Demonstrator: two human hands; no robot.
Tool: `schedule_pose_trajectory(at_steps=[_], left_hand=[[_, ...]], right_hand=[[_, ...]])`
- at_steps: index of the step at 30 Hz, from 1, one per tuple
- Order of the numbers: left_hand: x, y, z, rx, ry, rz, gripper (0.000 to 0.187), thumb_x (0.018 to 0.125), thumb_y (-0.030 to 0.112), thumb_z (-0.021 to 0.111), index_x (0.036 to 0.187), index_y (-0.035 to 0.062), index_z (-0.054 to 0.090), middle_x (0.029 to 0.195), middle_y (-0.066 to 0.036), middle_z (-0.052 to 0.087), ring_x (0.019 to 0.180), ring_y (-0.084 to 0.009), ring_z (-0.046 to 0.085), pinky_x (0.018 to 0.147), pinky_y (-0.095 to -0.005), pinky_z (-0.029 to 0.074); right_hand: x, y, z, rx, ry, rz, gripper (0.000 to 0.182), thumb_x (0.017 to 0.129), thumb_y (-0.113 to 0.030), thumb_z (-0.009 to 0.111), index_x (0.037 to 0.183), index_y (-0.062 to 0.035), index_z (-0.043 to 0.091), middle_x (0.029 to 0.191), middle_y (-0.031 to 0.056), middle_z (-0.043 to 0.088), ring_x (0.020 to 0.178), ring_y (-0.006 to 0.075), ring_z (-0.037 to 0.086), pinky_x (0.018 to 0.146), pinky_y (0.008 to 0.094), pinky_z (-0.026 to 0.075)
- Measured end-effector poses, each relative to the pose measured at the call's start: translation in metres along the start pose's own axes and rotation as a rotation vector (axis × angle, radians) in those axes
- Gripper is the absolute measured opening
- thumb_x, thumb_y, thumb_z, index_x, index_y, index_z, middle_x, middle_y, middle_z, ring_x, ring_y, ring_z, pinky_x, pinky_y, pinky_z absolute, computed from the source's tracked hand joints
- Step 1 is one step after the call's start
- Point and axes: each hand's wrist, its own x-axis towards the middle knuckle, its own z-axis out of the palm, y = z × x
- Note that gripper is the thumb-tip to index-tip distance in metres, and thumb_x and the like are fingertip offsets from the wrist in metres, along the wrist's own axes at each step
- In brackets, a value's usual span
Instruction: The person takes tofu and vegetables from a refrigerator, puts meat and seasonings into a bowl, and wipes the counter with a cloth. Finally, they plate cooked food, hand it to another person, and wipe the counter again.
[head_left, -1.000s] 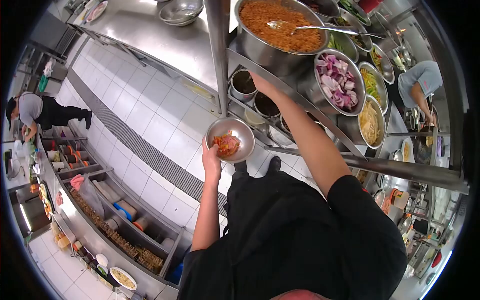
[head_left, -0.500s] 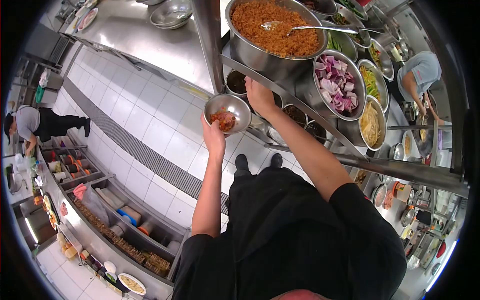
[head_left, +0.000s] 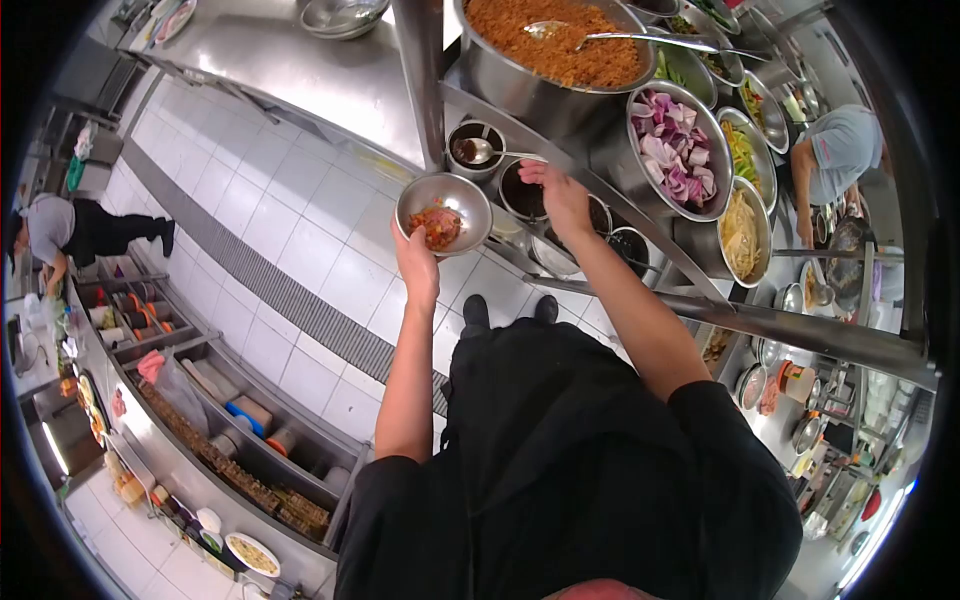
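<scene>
My left hand (head_left: 418, 262) holds a steel bowl (head_left: 478, 213) from below and its near side, with its thumb over the rim. Chopped red and orange food (head_left: 437, 229) lies in that bowl. My right hand (head_left: 560, 202) is just right of the bowl, over the dark sauce pots, fingers stretched out and holding nothing that I can see. Close above its fingertips runs the handle of a spoon (head_left: 515, 155), whose head rests in a small steel pot (head_left: 461, 132) of dark sauce. Another pot (head_left: 522, 192) of dark sauce is beneath the fingers.
A steel shelf edge (head_left: 640, 222) crosses beside my right forearm. Above it stand a large pot of orange-brown crumbs (head_left: 555, 45), a bowl of cut purple onion (head_left: 672, 148) and other vegetable bowls. One co-worker (head_left: 845, 160) is at far right, another (head_left: 75, 228) at far left.
My right hand has moved right and down from the small sauce pot, and the spoon in it now shows. The bowl in my left hand has shifted slightly left and up.
</scene>
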Motion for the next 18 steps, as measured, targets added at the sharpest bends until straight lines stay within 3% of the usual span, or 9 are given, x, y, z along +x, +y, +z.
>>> schedule_pose_trajectory(at_steps=[2,4,5,7,10,18], left_hand=[[0.000,-0.009,-0.007,0.004,0.002,0.009,0.055,0.093,0.011,0.040,0.147,0.0100,0.035,0.130,-0.018,0.052,0.110,-0.0263,0.062,0.077,-0.0360,0.060],[0.008,-0.035,-0.017,0.011,-0.072,0.190,0.054,0.092,0.012,0.041,0.145,0.0034,0.038,0.131,-0.017,0.053,0.119,-0.0240,0.054,0.097,-0.0353,0.048],[0.001,-0.030,-0.015,0.006,-0.061,0.183,0.054,0.092,0.012,0.041,0.145,0.0034,0.038,0.131,-0.017,0.053,0.119,-0.0240,0.054,0.097,-0.0353,0.048],[-0.010,-0.019,-0.008,-0.002,-0.082,0.274,0.055,0.090,0.013,0.042,0.142,-0.0017,0.040,0.132,-0.016,0.053,0.125,-0.0232,0.048,0.108,-0.0348,0.035],[-0.019,-0.014,-0.003,-0.048,-0.140,0.240,0.058,0.090,0.014,0.040,0.146,-0.0033,0.035,0.138,-0.017,0.050,0.131,-0.0251,0.045,0.114,-0.0371,0.029],[-0.016,-0.025,0.004,-0.141,-0.209,0.287,0.059,0.089,0.016,0.043,0.145,-0.0022,0.037,0.136,-0.015,0.050,0.128,-0.0239,0.046,0.111,-0.0350,0.033]], right_hand=[[-0.033,-0.016,-0.006,0.063,0.000,-0.070,0.037,0.108,-0.014,0.033,0.105,0.0065,0.064,0.108,0.0135,0.071,0.088,0.0212,0.068,0.087,0.0318,0.053],[-0.073,-0.035,-0.008,-0.053,-0.057,-0.314,0.013,0.096,-0.002,0.053,0.104,0.0022,0.062,0.102,0.0130,0.072,0.089,0.0216,0.071,0.079,0.0334,0.057],[-0.085,-0.042,-0.012,-0.058,-0.067,-0.307,0.013,0.096,-0.002,0.053,0.104,0.0022,0.062,0.102,0.0130,0.072,0.089,0.0216,0.071,0.079,0.0334,0.057],[-0.101,-0.053,-0.022,-0.587,-0.315,-0.790,0.019,0.087,0.001,0.065,0.105,-0.0033,0.061,0.104,0.0134,0.071,0.091,0.0265,0.071,0.078,0.0346,0.057],[-0.111,-0.059,-0.031,-0.651,-0.360,-0.868,0.030,0.079,0.002,0.071,0.106,-0.0078,0.062,0.105,0.0131,0.071,0.091,0.0295,0.070,0.075,0.0351,0.058],[-0.115,-0.075,-0.039,-0.705,-0.325,-1.018,0.040,0.070,0.004,0.076,0.106,-0.0062,0.062,0.106,0.0147,0.070,0.091,0.0301,0.071,0.074,0.0350,0.059]])
